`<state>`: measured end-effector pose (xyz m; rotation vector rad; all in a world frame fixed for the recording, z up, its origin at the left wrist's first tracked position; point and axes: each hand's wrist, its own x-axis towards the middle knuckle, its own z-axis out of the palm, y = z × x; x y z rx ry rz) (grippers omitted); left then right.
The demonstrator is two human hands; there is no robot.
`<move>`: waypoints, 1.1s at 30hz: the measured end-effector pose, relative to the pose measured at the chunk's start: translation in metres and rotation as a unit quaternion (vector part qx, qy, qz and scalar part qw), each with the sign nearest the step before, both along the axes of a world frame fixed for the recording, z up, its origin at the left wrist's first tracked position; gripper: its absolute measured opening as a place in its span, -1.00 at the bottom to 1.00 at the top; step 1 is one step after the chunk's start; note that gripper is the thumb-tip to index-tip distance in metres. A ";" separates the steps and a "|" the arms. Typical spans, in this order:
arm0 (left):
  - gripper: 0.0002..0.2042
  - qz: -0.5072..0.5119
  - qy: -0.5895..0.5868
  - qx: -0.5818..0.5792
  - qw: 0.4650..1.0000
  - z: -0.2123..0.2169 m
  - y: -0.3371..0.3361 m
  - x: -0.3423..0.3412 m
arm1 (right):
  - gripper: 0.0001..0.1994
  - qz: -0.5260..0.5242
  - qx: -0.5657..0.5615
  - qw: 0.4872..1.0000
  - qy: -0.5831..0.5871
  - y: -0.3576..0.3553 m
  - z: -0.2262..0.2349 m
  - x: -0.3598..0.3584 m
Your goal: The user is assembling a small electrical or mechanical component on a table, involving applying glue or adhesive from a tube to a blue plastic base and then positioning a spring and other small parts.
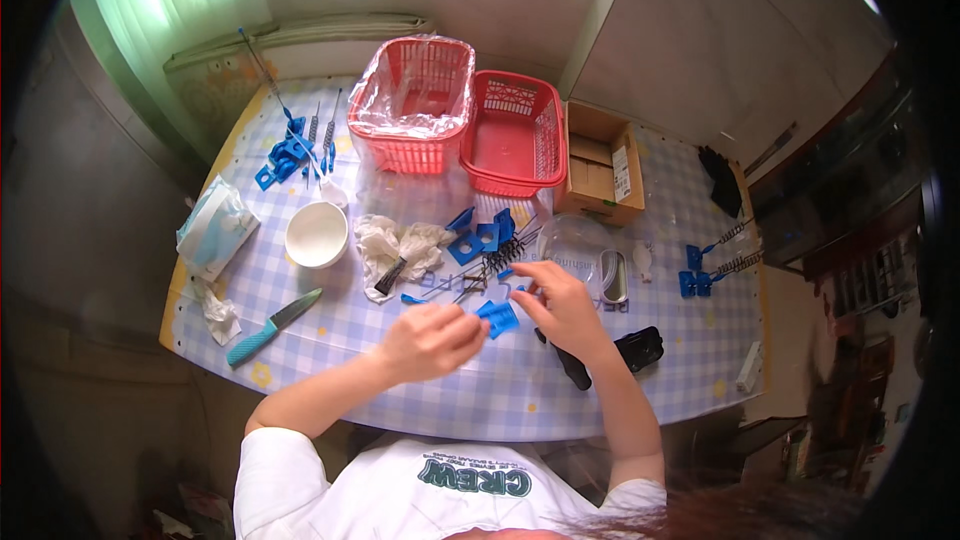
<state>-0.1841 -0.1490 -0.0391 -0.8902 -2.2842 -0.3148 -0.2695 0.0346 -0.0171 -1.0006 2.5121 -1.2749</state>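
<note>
Left hand [432,340]: curled into a loose fist above the checked tablecloth [480,390], fingertips pinched narrow at the edge of a small blue plastic piece [499,318]. Whether the fingers actually grip it or only touch it cannot be told.

Right hand [556,302]: fingers bent and partly spread just right of the same blue piece, thumb and forefinger close together near a thin bit above it; what they hold, if anything, is too small to tell.

Blue plastic piece: lies flat on the cloth between the two hands, near the table's middle.

Nearby stock: a heap of blue tabs [480,237] and a bundle of small wire brushes [495,262] just beyond the hands; crumpled tissue [400,245] to their left; white bowl [317,235]; blue-handled knife [272,326] well apart on the left; two red baskets [455,115] at the back, the left one lined with clear film; cardboard box [600,165]; black object [620,352] under the right wrist.

Handling note: fine work such as this likely goes best with the blue piece steadied by the left fingertips, the right hand bringing one brush at a time, wrists resting on the cloth, and the loose heap kept clear of the forearms.
</note>
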 end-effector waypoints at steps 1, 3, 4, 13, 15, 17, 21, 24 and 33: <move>-0.82 -0.003 0.000 0.002 1.000 0.001 -0.004 -0.003 | -0.71 -0.003 0.002 1.000 0.000 -0.007 -0.001 -0.004; -0.81 0.112 -0.017 -0.021 0.993 0.004 -0.016 -0.008 | -0.74 0.065 0.084 0.941 0.321 -0.023 -0.007 -0.022; -0.80 0.146 -0.030 -0.023 0.989 0.005 -0.022 -0.007 | -0.73 0.090 0.137 0.936 0.312 -0.035 -0.006 -0.029; -0.86 0.195 -0.055 -0.043 0.978 -0.023 -0.033 -0.019 | -0.97 0.209 0.209 0.850 0.436 -0.070 -0.033 -0.059; -0.86 0.190 -0.049 -0.049 0.979 -0.025 -0.031 -0.022 | -0.96 0.223 0.215 0.843 0.439 -0.068 -0.025 -0.057; -0.93 0.176 -0.034 -0.051 0.982 -0.024 -0.028 -0.028 | -0.95 0.188 0.193 0.850 0.452 -0.062 -0.014 -0.057; -0.90 0.176 -0.004 -0.064 0.982 -0.027 -0.028 -0.031 | -0.94 0.135 0.116 0.909 0.376 -0.041 -0.001 -0.044; -0.88 0.193 -0.036 -0.057 0.979 -0.023 -0.031 -0.027 | -0.93 0.082 0.023 0.976 0.202 -0.027 0.008 -0.017; -0.87 0.326 -0.200 0.093 0.919 -0.008 -0.052 -0.012 | -0.89 -0.002 -0.291 0.729 -0.619 -0.010 -0.024 0.018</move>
